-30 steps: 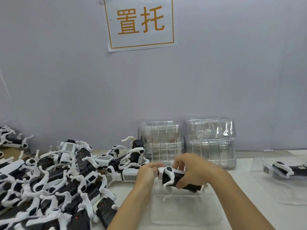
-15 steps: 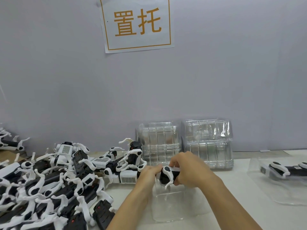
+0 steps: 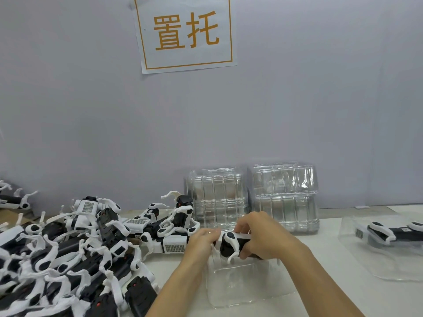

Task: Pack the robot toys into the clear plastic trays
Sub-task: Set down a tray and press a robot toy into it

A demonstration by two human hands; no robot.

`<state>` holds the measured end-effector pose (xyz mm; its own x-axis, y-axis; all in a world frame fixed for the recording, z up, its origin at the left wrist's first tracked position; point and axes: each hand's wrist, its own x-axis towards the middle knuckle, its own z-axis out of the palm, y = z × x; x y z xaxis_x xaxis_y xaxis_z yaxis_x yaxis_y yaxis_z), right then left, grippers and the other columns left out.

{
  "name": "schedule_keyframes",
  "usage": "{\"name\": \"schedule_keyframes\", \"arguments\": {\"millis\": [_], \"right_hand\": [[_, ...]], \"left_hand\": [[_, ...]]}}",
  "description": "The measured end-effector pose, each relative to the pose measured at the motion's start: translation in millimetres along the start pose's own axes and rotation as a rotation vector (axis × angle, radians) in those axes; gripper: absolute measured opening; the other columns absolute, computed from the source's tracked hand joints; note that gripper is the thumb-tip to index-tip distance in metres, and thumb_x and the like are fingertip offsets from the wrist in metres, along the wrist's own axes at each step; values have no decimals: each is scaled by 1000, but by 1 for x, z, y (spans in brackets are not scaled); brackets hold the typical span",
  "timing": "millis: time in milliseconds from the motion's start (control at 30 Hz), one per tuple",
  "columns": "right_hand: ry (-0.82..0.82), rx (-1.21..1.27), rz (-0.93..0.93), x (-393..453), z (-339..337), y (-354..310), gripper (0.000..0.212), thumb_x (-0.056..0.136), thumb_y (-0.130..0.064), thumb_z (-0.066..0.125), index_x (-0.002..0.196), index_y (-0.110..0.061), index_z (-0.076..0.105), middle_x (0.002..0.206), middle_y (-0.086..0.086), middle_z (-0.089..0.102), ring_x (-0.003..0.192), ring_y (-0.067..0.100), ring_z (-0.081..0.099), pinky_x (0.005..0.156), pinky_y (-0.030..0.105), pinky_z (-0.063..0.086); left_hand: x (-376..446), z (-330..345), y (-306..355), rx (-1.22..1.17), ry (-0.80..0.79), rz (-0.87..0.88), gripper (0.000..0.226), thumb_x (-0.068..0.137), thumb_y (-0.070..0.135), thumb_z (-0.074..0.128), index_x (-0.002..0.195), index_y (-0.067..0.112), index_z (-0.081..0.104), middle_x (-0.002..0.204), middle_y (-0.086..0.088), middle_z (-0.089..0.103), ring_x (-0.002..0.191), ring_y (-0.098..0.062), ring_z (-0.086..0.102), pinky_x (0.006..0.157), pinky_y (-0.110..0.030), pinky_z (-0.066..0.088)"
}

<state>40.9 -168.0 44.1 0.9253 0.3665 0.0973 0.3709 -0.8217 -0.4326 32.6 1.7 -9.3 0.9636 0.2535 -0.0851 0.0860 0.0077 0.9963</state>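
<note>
A black-and-white robot toy (image 3: 231, 244) is held over the far end of a clear plastic tray (image 3: 247, 284) on the white table. My right hand (image 3: 263, 236) curls over the toy's body from the right. My left hand (image 3: 201, 241) grips its left end. One white leg hangs down toward the tray. A big pile of the same robot toys (image 3: 68, 255) covers the table at the left.
Two stacks of clear trays (image 3: 215, 195) (image 3: 283, 195) stand against the grey wall behind my hands. At the right lies another clear tray (image 3: 366, 259) with a packed robot toy (image 3: 389, 232) in it. A paper sign (image 3: 185, 33) hangs on the wall.
Both hands stayed on the toy and shifted it slightly back over the tray's far end. The view tilted up a little.
</note>
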Motion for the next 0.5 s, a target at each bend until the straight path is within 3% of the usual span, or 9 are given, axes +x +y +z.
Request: {"name": "schedule_keyframes", "arguments": {"millis": [267, 500], "right_hand": [[41, 39, -31, -1, 7, 6, 41, 66, -27, 91, 95, -36, 64, 98, -16, 58, 88, 6, 57, 69, 22, 45], [48, 53, -35, -2, 9, 7, 39, 67, -25, 90, 92, -38, 63, 101, -14, 60, 91, 8, 58, 75, 24, 50]], "left_hand": [[-4, -1, -1, 53, 21, 40, 4, 89, 5, 66, 86, 7, 69, 81, -4, 68, 81, -20, 62, 84, -35, 49], [-9, -1, 3, 81, 28, 46, 8, 89, 0, 63, 84, 6, 66, 83, -10, 63, 82, -22, 58, 81, -35, 46]]}}
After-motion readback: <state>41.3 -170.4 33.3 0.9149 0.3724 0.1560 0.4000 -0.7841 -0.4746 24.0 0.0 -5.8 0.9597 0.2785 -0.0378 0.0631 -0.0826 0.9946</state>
